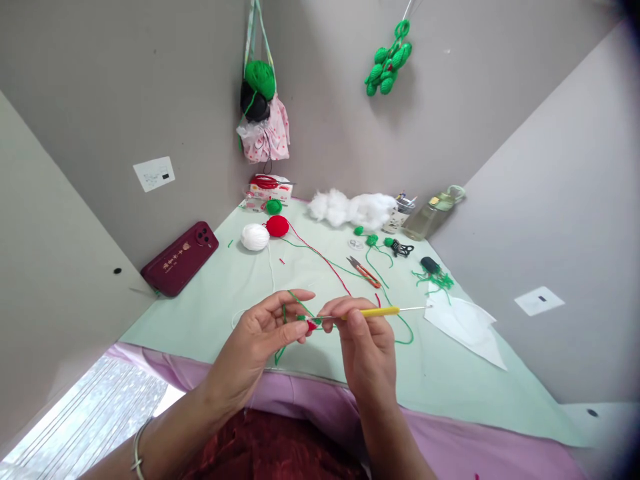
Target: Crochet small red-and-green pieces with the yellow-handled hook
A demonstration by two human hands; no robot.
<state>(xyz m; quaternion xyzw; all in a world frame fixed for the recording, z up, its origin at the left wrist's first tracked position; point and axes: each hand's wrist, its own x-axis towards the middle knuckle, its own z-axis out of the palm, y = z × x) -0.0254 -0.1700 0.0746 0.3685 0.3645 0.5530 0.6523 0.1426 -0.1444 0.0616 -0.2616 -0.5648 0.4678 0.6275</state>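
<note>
My left hand (265,330) pinches a small crochet piece (312,324) in red, white and green between thumb and fingers. Green yarn (300,303) runs over its raised index finger. In my right hand (365,340) is a crochet hook (379,311) with a yellow handle, held like a pencil. The hook's thin metal tip reaches the crochet piece; whether it passes through a stitch I cannot tell. Behind the hands lie a red yarn ball (277,226) and a white yarn ball (255,237), with strands trailing toward me.
Orange-handled thread snips (365,271) lie beyond my right hand. White stuffing (353,209), a pen cup (399,215) and a water bottle (431,215) line the back. A maroon phone (181,259) leans at left. White sheets (463,327) lie at right. Green crocheted pieces (388,63) hang on the wall.
</note>
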